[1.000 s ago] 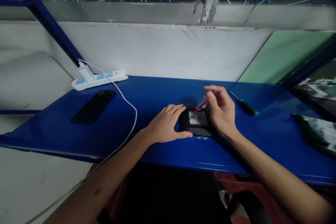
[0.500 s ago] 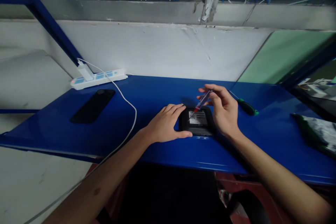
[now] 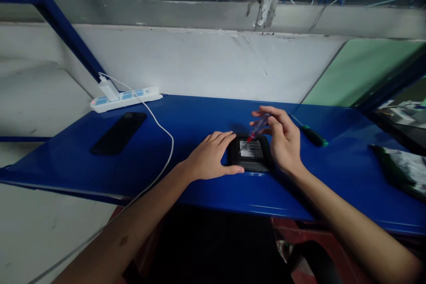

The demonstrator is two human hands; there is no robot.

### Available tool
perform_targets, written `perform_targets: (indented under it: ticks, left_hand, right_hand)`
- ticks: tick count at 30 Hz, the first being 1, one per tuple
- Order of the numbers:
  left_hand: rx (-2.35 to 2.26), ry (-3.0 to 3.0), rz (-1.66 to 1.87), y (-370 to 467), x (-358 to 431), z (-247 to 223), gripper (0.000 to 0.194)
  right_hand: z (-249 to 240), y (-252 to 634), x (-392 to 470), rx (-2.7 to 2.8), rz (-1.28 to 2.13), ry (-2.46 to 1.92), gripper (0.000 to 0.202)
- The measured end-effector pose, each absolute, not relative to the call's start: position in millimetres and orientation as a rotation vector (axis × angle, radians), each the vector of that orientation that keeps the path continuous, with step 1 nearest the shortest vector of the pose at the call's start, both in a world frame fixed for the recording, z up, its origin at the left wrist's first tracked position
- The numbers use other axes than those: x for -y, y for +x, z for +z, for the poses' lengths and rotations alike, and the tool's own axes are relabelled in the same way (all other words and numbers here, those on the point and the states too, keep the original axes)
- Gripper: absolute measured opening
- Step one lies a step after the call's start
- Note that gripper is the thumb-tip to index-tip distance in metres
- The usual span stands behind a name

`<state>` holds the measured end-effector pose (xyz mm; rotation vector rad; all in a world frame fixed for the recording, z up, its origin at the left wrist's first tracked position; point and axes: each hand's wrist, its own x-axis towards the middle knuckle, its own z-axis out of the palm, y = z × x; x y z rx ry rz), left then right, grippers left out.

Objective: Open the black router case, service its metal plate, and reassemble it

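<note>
Pinching a clear, purple-tinted screwdriver with a red collar point(image 3: 258, 128), the right hand point(image 3: 285, 141) angles its tip toward the seven o'clock end of a flat black rectangular device point(image 3: 254, 165) on the blue surface point(image 3: 206, 108). The left hand point(image 3: 207, 158) spreads open against its nine o'clock side. The casing appears closed, label attached; screw progress cannot be told. A green-handled screwdriver point(image 3: 314, 136) lies toward two o'clock.

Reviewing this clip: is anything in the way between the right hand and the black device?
Nothing visible blocks the path. The right hand holds a screwdriver whose shaft slants down to the black device. The left hand is at the device's left edge, and the green-handled screwdriver lies off to the right.
</note>
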<state>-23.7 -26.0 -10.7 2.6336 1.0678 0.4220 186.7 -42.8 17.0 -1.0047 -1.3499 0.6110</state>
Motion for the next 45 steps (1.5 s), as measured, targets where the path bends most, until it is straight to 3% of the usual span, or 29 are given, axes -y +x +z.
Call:
perform_targets:
  ticks: [22, 45]
  left_hand:
    - [-1.065, 2.634, 0.422, -23.9, 24.6, -13.1, 0.1]
    - [-1.066, 2.625, 0.406, -24.9, 25.3, -13.2, 0.1]
  right_hand:
    - [16.9, 188.6, 37.5, 1.364, 0.562, -1.025, 0.018]
    - [15.1, 189.0, 40.1, 1.369, 0.676, -1.046, 0.028]
